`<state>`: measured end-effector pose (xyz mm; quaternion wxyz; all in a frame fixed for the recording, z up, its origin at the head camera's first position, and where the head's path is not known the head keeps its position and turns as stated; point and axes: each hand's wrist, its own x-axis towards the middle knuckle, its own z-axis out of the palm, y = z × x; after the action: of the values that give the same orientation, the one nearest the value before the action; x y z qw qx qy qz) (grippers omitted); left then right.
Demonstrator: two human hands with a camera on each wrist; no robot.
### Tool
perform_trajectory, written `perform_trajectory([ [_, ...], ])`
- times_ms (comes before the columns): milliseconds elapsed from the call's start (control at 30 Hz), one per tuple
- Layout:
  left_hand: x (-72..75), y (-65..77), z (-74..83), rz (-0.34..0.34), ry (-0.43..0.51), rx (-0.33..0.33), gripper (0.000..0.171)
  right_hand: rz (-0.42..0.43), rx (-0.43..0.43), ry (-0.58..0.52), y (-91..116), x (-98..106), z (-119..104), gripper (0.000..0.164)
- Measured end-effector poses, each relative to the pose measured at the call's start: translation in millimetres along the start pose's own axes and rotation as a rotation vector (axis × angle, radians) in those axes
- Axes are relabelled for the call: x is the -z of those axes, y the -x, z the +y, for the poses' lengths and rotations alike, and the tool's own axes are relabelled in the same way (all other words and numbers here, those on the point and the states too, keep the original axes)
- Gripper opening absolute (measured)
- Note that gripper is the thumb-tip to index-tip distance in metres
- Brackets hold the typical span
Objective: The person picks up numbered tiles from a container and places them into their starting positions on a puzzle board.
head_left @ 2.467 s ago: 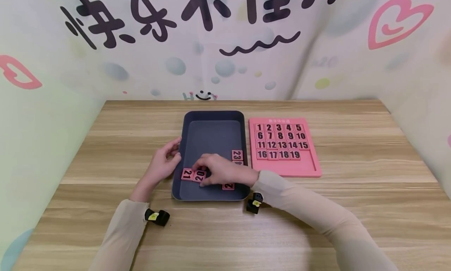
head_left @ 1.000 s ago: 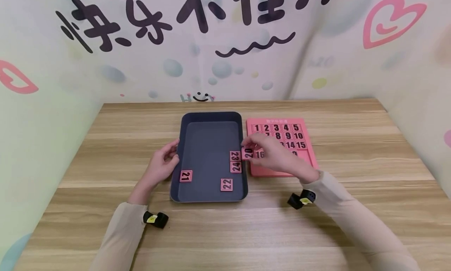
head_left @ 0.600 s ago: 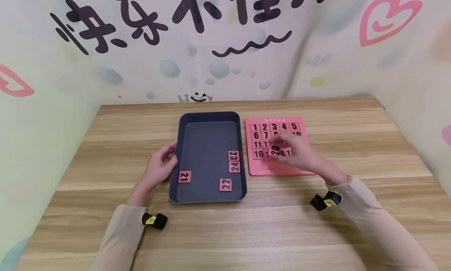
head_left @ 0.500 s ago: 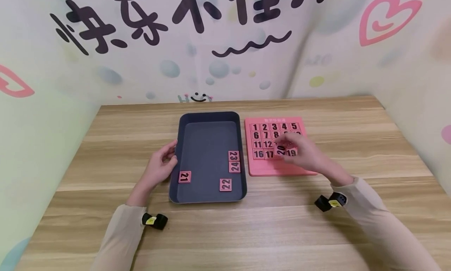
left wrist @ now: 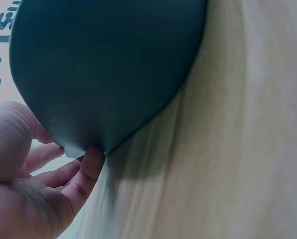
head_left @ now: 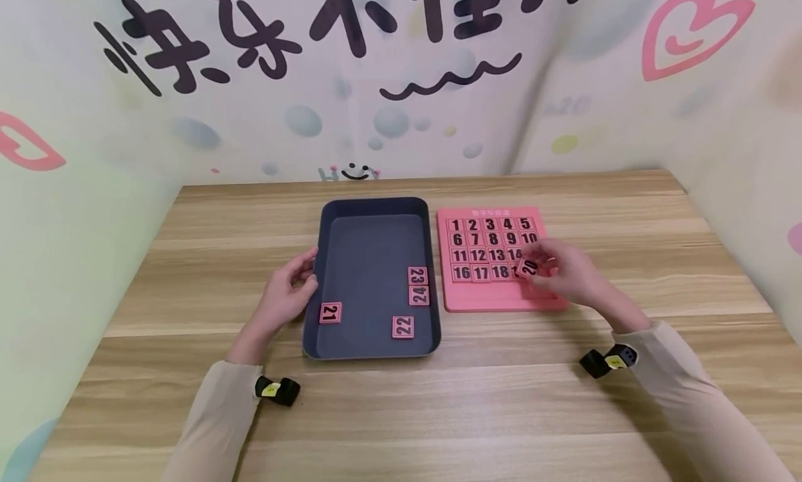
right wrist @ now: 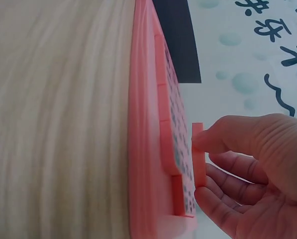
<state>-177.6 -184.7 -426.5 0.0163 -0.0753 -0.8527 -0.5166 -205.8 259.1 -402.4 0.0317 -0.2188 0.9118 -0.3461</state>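
Note:
In the head view, my right hand (head_left: 569, 276) pinches a pink square number tile (head_left: 529, 268) marked 20 between thumb and fingers. It hovers over the right end of the fourth row on the pink puzzle board (head_left: 489, 302), turned askew and overlapping the 19 tile. The right wrist view shows this tile (right wrist: 198, 162) held edge-on, a small gap from the board's tiles. Tiles 1 to 18 lie in ordered rows, a few partly covered by the hand. My left hand (head_left: 291, 287) rests its relaxed fingers against the left side of the dark tray (head_left: 376, 235); fingertips (left wrist: 92, 158) touch its wall.
Inside the tray lie tiles 21 (head_left: 330, 313), 22 (head_left: 403, 327), 23 (head_left: 418, 276) and 24 (head_left: 419, 295), turned sideways. The board stands just right of the tray on the wooden table (head_left: 401, 412). A printed wall (head_left: 250, 134) rises behind the table.
My right hand picked up the 20 tile beside 21 in the tray, carried it right over the rim and across the board's fourth row, turning it slightly. My left hand stayed at the tray.

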Motion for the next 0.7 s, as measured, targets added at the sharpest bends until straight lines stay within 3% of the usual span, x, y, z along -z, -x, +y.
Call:
perform_trajectory([
  [133,-0.7,-0.4,0.6,-0.001,0.014,0.011,0.049,-0.014,-0.04,0.003,0,-2,6,0.04],
  [400,-0.9,-1.1,-0.2,0.0,0.008,0.002,0.048,0.002,-0.031,0.071,-2,-4,12,0.036],
  [700,-1.2,-0.7,0.5,0.003,0.021,-0.004,0.049,-0.054,-0.059,0.119,-1,-2,12,0.043],
])
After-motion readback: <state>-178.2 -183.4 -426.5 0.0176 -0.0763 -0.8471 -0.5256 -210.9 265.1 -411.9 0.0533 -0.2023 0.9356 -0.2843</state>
